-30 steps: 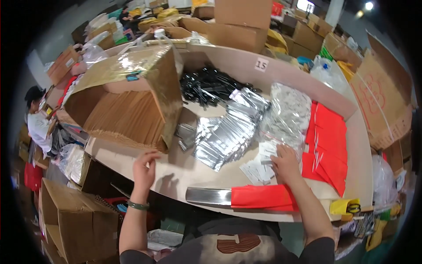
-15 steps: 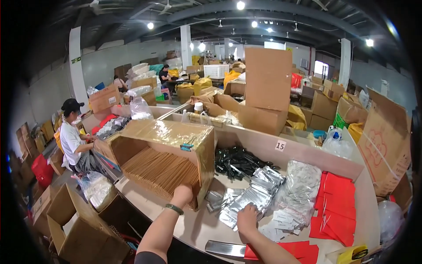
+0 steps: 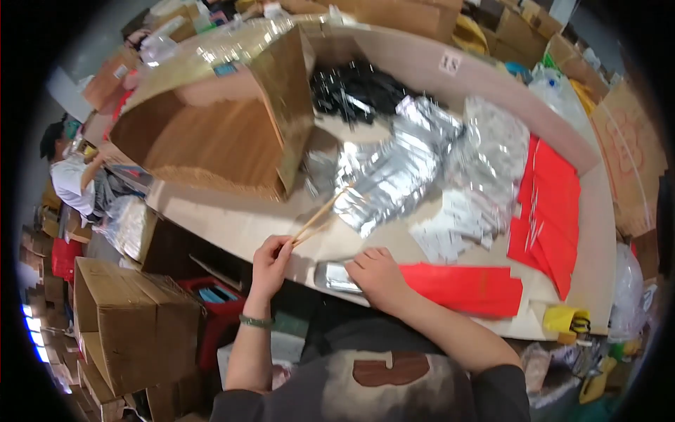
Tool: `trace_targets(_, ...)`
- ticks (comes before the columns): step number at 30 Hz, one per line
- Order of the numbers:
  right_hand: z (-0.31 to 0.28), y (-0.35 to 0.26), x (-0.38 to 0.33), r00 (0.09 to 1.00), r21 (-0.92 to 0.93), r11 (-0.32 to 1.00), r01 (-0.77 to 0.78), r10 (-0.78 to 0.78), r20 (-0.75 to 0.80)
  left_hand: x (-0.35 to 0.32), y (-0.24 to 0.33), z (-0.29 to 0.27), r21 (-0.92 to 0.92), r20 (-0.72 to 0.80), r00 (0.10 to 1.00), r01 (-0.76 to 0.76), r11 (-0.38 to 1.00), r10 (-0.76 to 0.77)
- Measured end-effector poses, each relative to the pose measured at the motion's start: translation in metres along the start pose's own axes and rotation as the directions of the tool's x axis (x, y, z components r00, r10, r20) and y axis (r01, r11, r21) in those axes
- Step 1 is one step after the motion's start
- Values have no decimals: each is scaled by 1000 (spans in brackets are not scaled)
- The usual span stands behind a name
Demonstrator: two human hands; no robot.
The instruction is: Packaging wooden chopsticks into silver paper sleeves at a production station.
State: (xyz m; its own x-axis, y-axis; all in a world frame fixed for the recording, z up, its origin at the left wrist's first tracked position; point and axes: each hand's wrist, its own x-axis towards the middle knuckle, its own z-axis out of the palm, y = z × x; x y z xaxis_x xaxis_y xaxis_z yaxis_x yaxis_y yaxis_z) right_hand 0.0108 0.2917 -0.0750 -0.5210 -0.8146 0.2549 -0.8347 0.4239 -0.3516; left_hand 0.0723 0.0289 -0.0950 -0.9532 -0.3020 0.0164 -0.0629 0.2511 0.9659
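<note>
Two thin wooden chopsticks [image 3: 320, 214] are pinched in my left hand [image 3: 271, 266], tips pointing up and right over the table. Left of them, a cardboard box [image 3: 292, 141] on its side holds many more such sticks. Fingers curled, my right hand [image 3: 378, 278] lies over a flat silver strip [image 3: 337, 277] at the table's front edge; anything under those fingers is hidden. The strip's right end meets red paper sleeves [image 3: 464, 288]. Beyond the hands lies a pile of silver foil packets [image 3: 404, 165], with white paper slips [image 3: 450, 228] beside it.
Black plastic cutlery [image 3: 358, 91] is heaped against the back partition [image 3: 422, 63]. A clear bag [image 3: 492, 141] of white packets and more red sleeves [image 3: 545, 204] lie at right. An open carton [image 3: 140, 323] stands lower left; a person [image 3: 74, 179] works far left.
My left hand has come out of the box toward me, carrying chopsticks. My right hand has left the foil packets for the silver strip at the front edge. The view has tilted down.
</note>
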Motion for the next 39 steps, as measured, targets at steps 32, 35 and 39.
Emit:
trace_targets(32,-153,131,-148,639,962,-81,-260,732,234,-22,65,88,601,375,915,-115,791,-151)
trace_targets(35,-172,98,-159,943,-158,931,-330,334,-2,-36,76,76,386,425,900,-82,919,-98)
trace_targets(39,-108,51,-124,952,262,927,-269,215,216,-39,92,118,23,706,692,-236,971,152)
